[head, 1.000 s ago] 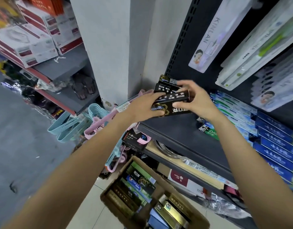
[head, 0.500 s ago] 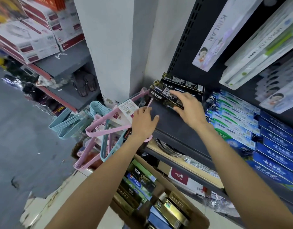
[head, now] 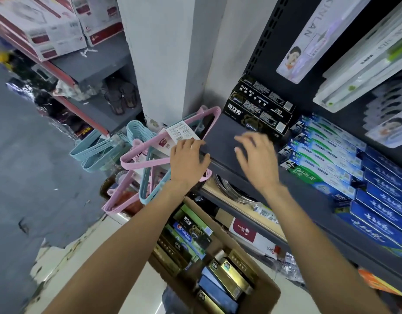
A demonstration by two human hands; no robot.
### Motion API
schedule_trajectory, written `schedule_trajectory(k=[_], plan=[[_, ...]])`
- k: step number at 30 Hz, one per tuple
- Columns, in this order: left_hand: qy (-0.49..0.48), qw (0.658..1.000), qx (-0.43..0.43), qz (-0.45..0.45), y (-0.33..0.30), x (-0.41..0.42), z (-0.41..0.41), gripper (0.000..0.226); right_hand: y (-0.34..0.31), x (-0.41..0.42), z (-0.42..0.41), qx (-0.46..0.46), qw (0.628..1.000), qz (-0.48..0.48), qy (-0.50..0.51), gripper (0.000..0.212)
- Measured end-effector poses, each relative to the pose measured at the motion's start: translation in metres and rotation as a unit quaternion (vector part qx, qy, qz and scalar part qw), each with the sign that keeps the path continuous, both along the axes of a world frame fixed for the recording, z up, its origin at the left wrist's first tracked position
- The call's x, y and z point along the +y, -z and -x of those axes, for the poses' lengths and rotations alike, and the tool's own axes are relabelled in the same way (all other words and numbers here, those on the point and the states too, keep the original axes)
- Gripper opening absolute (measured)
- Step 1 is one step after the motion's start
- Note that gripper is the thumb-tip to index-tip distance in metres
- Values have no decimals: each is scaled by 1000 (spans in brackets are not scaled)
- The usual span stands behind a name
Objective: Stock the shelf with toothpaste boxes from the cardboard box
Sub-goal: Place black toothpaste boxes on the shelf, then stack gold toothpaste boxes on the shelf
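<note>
Black toothpaste boxes (head: 260, 107) stacked at the back left corner of the dark grey shelf (head: 225, 137), gold emblem and white Chinese brand characters on the front face, small QR squares at the right ends; long axis runs left-right along the shelf, slightly angled, brand end pointing left toward the white pillar (head: 163, 55). Just right of them a row of green-blue boxes (head: 322, 159), the front one reads "DARLIE", then dark blue boxes (head: 385, 200) with white Chinese script. A hanging toothbrush pack (head: 308, 39) above reads "KINLAN". Left hand (head: 188, 162) empty, fingers loosely curled, lying on the shelf's front edge beside pink hangers (head: 150, 155) with a white barcode label. Right hand (head: 256, 155) empty, fingers spread open, over bare shelf just in front of the black boxes, not touching them; slightly blurred. Below on the floor, the open cardboard box (head: 265, 288) holds more toothpaste boxes lying flat: one blue reading "Crest", black ones with the same Chinese brand, gold and green ones, text too small to read.
</note>
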State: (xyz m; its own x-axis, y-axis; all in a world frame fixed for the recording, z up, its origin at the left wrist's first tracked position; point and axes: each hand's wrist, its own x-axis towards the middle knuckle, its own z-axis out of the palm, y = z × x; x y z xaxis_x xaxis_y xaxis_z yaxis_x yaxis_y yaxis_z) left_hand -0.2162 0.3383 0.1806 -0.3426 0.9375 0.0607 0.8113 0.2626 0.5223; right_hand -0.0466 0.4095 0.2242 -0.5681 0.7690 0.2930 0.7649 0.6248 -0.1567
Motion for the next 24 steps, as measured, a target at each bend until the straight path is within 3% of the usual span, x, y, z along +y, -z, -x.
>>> schedule_trajectory(k=[4,7,10,13,17,20,24], plan=[[-74,989,-73,-102,12,-61,0,26,33,-89,-12,-23,987,148,-51,18],[-106,981,-154,-43,36,-116,-4,14,64,-128,-26,-136,936,311,-95,24],[-140,968,-193,82,73,-169,-12,18,105,-147,-44,-219,872,413,-146,28],[-171,943,-196,205,124,-217,-20,33,163,-161,-57,-242,860,418,-162,23],[-262,899,-208,283,190,-265,-30,51,236,-182,-62,-126,891,419,-119,25],[-338,871,-217,282,230,-280,-30,65,297,-197,-59,-80,922,367,-96,28],[-363,874,-244,211,268,-289,-41,53,370,-210,-49,-153,919,353,-84,38]])
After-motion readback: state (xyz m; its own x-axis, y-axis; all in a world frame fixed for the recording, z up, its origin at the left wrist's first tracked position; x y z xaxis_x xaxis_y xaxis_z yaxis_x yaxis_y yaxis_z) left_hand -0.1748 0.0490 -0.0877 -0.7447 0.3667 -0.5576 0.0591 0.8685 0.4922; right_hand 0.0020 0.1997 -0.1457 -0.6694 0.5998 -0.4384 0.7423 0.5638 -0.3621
